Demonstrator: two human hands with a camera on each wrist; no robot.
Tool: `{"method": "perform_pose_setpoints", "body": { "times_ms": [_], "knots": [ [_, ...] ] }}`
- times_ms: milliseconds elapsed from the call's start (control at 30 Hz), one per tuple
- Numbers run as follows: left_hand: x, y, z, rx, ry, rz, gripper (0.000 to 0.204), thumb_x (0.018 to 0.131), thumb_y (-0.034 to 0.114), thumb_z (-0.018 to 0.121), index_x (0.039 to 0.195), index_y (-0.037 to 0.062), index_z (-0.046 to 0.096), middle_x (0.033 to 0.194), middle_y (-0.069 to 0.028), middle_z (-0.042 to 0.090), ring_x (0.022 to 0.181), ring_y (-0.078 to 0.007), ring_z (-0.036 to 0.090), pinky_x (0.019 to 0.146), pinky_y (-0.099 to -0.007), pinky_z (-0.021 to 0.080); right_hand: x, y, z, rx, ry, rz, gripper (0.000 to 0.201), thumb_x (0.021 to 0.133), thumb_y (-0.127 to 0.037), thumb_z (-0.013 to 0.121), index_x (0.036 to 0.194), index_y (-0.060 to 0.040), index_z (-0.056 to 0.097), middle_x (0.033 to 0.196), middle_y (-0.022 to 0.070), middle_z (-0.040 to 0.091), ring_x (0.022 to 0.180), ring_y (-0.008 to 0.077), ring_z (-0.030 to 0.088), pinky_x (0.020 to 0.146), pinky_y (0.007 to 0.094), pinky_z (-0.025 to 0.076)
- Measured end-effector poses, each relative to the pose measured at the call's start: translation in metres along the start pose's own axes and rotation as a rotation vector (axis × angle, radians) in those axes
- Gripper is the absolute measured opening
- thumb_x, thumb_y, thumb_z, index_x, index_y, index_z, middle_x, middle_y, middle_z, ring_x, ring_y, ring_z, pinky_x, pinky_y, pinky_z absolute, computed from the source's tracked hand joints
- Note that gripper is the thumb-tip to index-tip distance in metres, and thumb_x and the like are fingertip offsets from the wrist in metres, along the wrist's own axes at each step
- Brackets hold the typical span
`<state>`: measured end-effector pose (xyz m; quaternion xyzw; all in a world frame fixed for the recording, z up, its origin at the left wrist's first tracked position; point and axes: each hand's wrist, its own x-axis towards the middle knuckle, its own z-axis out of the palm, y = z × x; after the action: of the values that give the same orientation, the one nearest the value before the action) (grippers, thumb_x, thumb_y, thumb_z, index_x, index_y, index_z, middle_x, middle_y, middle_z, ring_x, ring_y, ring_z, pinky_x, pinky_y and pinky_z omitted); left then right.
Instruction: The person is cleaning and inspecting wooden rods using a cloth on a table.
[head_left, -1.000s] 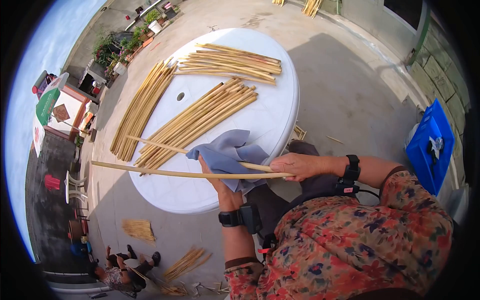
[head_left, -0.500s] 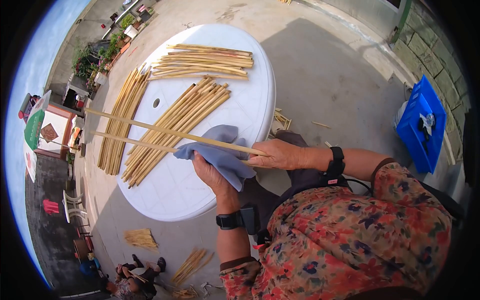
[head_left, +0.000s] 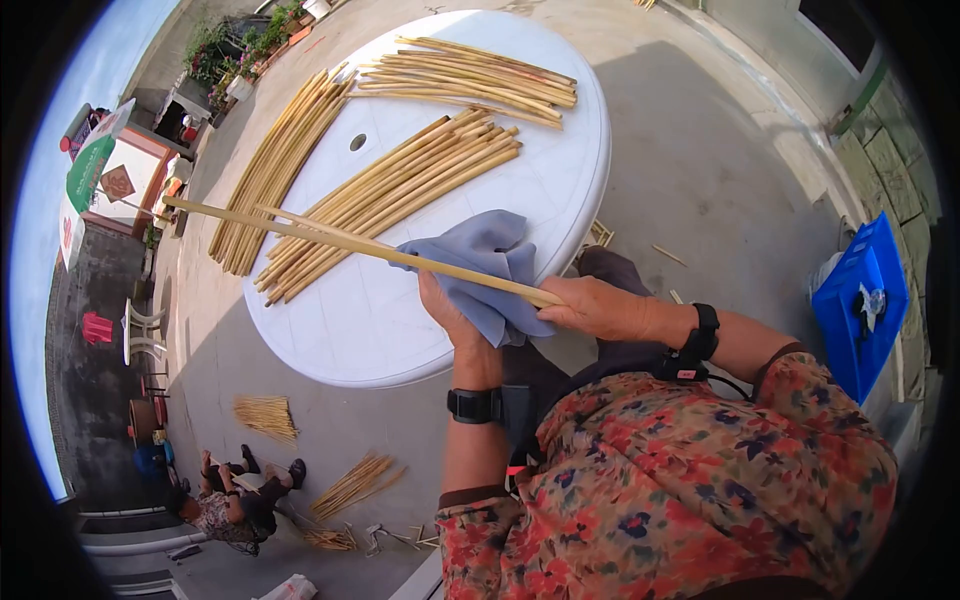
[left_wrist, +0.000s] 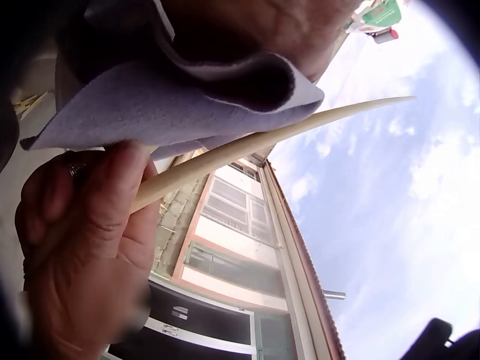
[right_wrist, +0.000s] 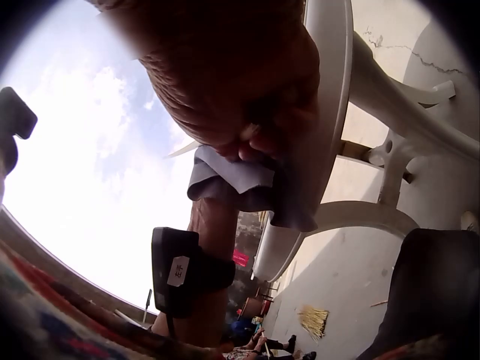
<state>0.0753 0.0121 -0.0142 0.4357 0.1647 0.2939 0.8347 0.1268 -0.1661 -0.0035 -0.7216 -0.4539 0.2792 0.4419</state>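
Note:
A grey-blue cloth (head_left: 497, 265) bunches in my left hand (head_left: 447, 310), which grips it around a thin pale stick (head_left: 283, 215) that is mostly hidden by the cloth and a longer stick. My right hand (head_left: 595, 308) grips the near end of that longer stick (head_left: 360, 244), which slants across the cloth toward the upper left. In the left wrist view, the fingers and thumb of my right hand (left_wrist: 86, 232) curl round a stick (left_wrist: 232, 150) beneath the cloth (left_wrist: 180, 112). Seen from the right wrist, my right hand (right_wrist: 232, 82) is right above the cloth (right_wrist: 232, 176).
On the round white table (head_left: 385, 350) lie three bundles of sticks: a left one (head_left: 275, 180), a middle one (head_left: 400, 195) and a far one (head_left: 470, 80). A blue bin (head_left: 860, 310) stands at right. Another person (head_left: 235, 500) sits at lower left, near stick piles (head_left: 355, 485) on the ground.
The longer stick has swung up from below the cloth to lie across it, its far end now higher. Both hands keep their grip, and the head view has shifted about.

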Motion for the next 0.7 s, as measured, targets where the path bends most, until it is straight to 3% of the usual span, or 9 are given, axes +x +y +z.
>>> {"method": "perform_pose_setpoints", "body": {
  "times_ms": [100,167,300,400,433,500,567,633,700],
  "knots": [
    [0.019,0.019,-0.023,0.070,0.215,0.096,0.034,0.092,0.038,0.037,0.098,0.0064,0.046,0.088,-0.0086,0.055,0.078,-0.0198,0.057,0.068,-0.0298,0.051,-0.031,0.019,-0.016,-0.025,-0.092,0.024,0.027,0.088,-0.031,0.047,0.095,-0.0055,0.047,0.071,0.0144,0.054,0.067,0.0309,0.055,0.061,0.0385,0.042],
    [0.019,0.043,-0.027,-0.001,0.327,0.044,0.032,0.091,0.037,0.039,0.095,0.0072,0.047,0.087,-0.0048,0.054,0.079,-0.0165,0.056,0.069,-0.0299,0.048,-0.062,0.023,-0.030,-0.083,-0.161,0.194,0.025,0.088,-0.029,0.047,0.096,-0.0060,0.049,0.071,0.0121,0.054,0.068,0.0275,0.055,0.061,0.0365,0.042],
    [0.042,0.058,-0.072,0.006,0.319,0.090,0.036,0.092,0.039,0.036,0.106,0.0077,0.046,0.096,-0.0052,0.054,0.085,-0.0190,0.055,0.074,-0.0317,0.047,-0.134,0.084,-0.037,-0.186,-0.047,0.187,0.022,0.088,-0.027,0.047,0.094,-0.0068,0.051,0.070,0.0083,0.056,0.067,0.0255,0.055,0.061,0.0341,0.043],
    [0.046,0.069,-0.087,0.010,0.382,0.163,0.041,0.092,0.040,0.034,0.113,0.0071,0.044,0.103,-0.0086,0.054,0.092,-0.0226,0.055,0.079,-0.0352,0.047,-0.175,0.098,-0.044,-0.191,0.058,0.282,0.020,0.088,-0.026,0.047,0.093,-0.0070,0.052,0.071,0.0061,0.056,0.065,0.0220,0.055,0.061,0.0314,0.042],
    [0.045,0.075,-0.095,0.010,0.376,0.152,0.041,0.092,0.040,0.034,0.113,0.0071,0.044,0.103,-0.0086,0.054,0.092,-0.0226,0.055,0.079,-0.0352,0.047,-0.184,0.100,-0.046,-0.150,0.113,0.339,0.019,0.088,-0.024,0.047,0.093,-0.0070,0.053,0.071,0.0051,0.057,0.063,0.0196,0.054,0.061,0.0298,0.042],
    [0.042,0.085,-0.109,-0.020,0.200,0.210,0.046,0.091,0.042,0.031,0.118,0.0066,0.041,0.109,-0.0128,0.053,0.097,-0.0267,0.054,0.085,-0.0402,0.047,-0.200,0.108,-0.050,-0.136,0.153,0.372,0.019,0.089,-0.024,0.045,0.093,-0.0066,0.053,0.070,0.0037,0.055,0.062,0.0167,0.052,0.061,0.0282,0.042],
    [0.034,0.097,-0.086,-0.087,0.161,0.194,0.047,0.091,0.043,0.030,0.118,0.0062,0.040,0.110,-0.0144,0.052,0.098,-0.0286,0.054,0.086,-0.0422,0.046,-0.202,0.111,-0.053,-0.129,0.186,0.396,0.020,0.090,-0.024,0.044,0.093,-0.0063,0.053,0.069,0.0024,0.053,0.061,0.0138,0.050,0.060,0.0267,0.041],
    [0.021,0.098,-0.072,-0.152,0.135,0.189,0.048,0.091,0.043,0.029,0.119,0.0058,0.039,0.111,-0.0161,0.052,0.099,-0.0304,0.054,0.088,-0.0441,0.046,-0.192,0.109,-0.054,0.030,0.362,0.364,0.023,0.091,-0.025,0.042,0.093,-0.0051,0.052,0.066,0.0005,0.050,0.061,0.0105,0.046,0.060,0.0246,0.040],
    [0.004,0.090,-0.066,-0.115,-0.106,0.196,0.047,0.090,0.043,0.033,0.119,0.0056,0.039,0.112,-0.0172,0.050,0.101,-0.0307,0.053,0.090,-0.0440,0.045,-0.164,0.094,-0.055,0.150,0.376,0.358,0.024,0.092,-0.026,0.041,0.095,-0.0045,0.052,0.065,-0.0005,0.047,0.061,0.0094,0.045,0.061,0.0245,0.040]
  ]
}}
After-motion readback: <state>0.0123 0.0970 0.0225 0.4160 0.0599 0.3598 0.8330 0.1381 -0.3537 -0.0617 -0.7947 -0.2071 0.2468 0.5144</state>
